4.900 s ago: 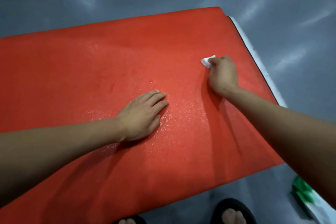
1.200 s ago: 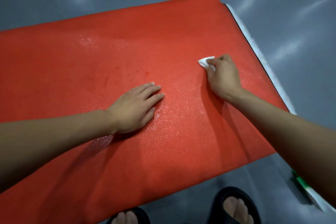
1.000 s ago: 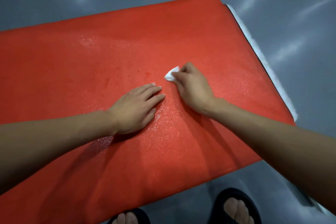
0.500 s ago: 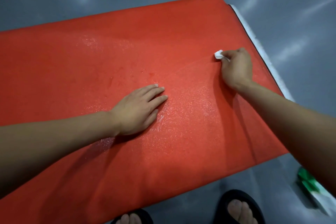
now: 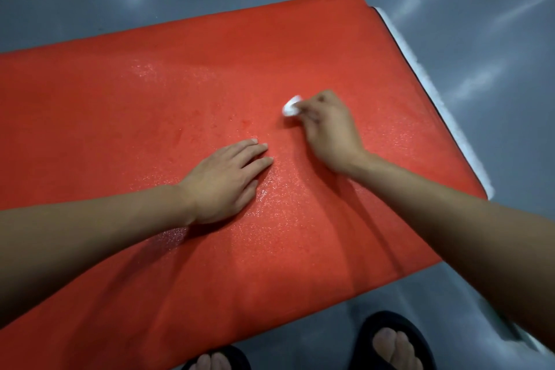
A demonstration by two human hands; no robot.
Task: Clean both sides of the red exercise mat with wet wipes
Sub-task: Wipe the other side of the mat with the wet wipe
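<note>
The red exercise mat (image 5: 150,93) lies flat on the grey floor and fills most of the view, with damp glistening patches near its middle. My right hand (image 5: 329,132) holds a small white wet wipe (image 5: 290,106) bunched at its fingertips and presses it onto the mat right of centre. My left hand (image 5: 226,179) rests flat on the mat, palm down with fingers straight, just below and left of the wipe.
A white strip (image 5: 432,90) runs under the mat's right edge. Grey glossy floor (image 5: 480,24) surrounds the mat. My two feet in black slippers (image 5: 390,339) stand at the mat's near edge.
My right hand with the wipe has swept left from near the mat's right edge back toward the middle, repeating a side-to-side stroke. My left hand has stayed put.
</note>
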